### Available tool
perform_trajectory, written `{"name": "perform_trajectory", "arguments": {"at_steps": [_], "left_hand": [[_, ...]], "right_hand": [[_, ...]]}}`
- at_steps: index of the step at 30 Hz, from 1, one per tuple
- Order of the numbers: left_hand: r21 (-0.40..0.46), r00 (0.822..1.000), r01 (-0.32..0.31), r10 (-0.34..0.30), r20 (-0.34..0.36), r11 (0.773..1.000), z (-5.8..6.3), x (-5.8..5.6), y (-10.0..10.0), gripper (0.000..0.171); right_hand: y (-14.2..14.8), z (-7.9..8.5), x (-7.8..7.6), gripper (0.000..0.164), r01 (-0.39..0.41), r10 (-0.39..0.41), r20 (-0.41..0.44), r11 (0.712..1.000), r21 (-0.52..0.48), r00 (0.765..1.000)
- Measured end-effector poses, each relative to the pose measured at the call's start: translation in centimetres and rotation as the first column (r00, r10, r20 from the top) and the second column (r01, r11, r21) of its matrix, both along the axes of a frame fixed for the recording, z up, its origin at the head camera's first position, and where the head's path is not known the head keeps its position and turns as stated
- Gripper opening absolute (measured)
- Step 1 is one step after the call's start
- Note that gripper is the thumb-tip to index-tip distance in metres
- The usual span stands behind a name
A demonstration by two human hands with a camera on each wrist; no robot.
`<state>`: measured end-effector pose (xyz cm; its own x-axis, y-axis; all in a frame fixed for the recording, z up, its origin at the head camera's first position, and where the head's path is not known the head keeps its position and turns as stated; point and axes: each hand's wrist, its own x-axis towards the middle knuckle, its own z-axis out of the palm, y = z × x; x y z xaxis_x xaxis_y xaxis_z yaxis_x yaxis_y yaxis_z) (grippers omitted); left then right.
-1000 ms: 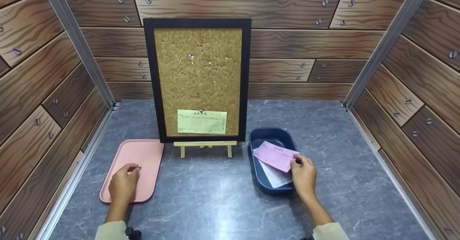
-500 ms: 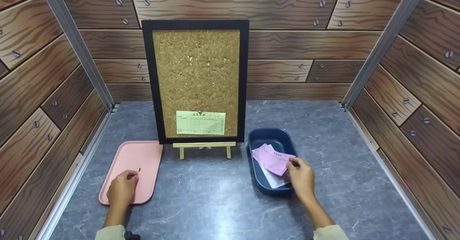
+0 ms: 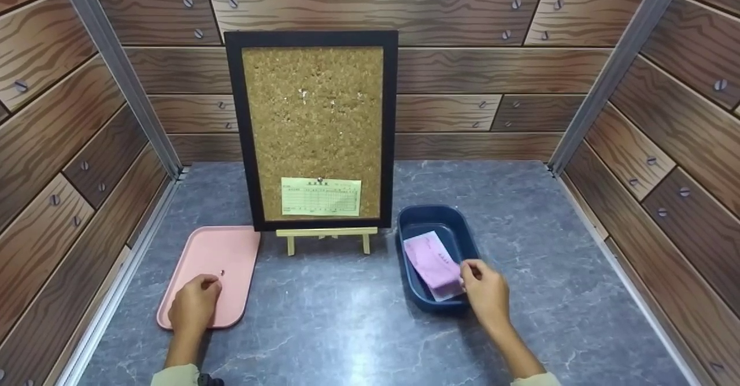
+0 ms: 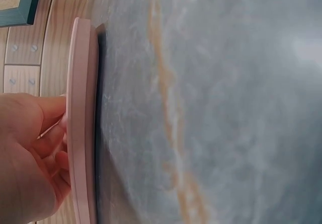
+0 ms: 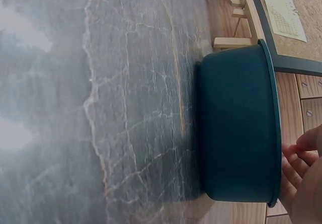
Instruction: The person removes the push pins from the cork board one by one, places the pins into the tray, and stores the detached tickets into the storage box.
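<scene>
In the head view, my left hand (image 3: 193, 303) hovers over the pink tray (image 3: 234, 241), fingers loosely curled and holding nothing. A small push pin (image 3: 222, 272) lies on the tray just past its fingertips. On the right, my right hand (image 3: 487, 293) is at the near right rim of the dark blue box (image 3: 407, 270). Inside, a pink printed slip (image 3: 430, 259) lies over a white slip, its right end by my fingertips. The right wrist view shows loosely bent fingers (image 5: 292, 171) with no slip between them; the box wall (image 5: 239, 128) hides the slips.
A black-framed corkboard (image 3: 312, 137) leans on a small wooden easel (image 3: 326, 233) at the back. One green printed slip (image 3: 321, 198) is pinned near its bottom. Wood-patterned walls (image 3: 451, 68) enclose the grey marbled table (image 3: 324, 316) at the back and sides.
My right hand has let go of the pink slip, which has turned and dropped onto the white slip. My left hand has drawn back slightly from the pin, leaving it on the tray.
</scene>
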<state>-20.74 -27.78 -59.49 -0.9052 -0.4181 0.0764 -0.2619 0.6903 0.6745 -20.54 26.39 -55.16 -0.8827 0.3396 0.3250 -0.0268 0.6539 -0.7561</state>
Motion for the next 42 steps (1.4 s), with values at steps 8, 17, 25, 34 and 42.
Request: {"name": "perform_trajectory", "arguments": {"at_steps": [8,17,25,34,42], "left_hand": [[-0.008,1.0,-0.011,0.011,-0.007,1.0,1.1,-0.3,0.6,0.023],[-0.034,0.995,0.021,-0.024,-0.097,0.999,3.3,-1.7,3.4,0.019],[-0.04,0.979,0.046,-0.053,-0.195,0.998,5.4,-3.3,6.2,0.016],[-0.053,0.929,0.063,-0.078,-0.362,0.997,7.3,-5.2,9.7,0.014],[-0.082,0.866,0.102,-0.129,-0.484,0.991,8.8,-7.0,12.7,0.015]], "right_hand": [[-0.1,1.0,0.1,0.015,0.015,-0.015,-0.005,1.0,0.001,1.0],[-1.3,1.8,-0.9,0.015,0.003,-0.012,-0.075,0.993,-0.116,0.997],[-4.2,2.6,-2.0,0.017,-0.121,0.086,-0.143,0.959,-0.255,0.986],[-7.7,3.9,-3.8,0.015,-0.22,0.153,-0.277,0.947,-0.232,0.949],[-10.6,5.5,-5.6,0.017,-0.302,0.221,-0.314,0.922,-0.241,0.923]]}}
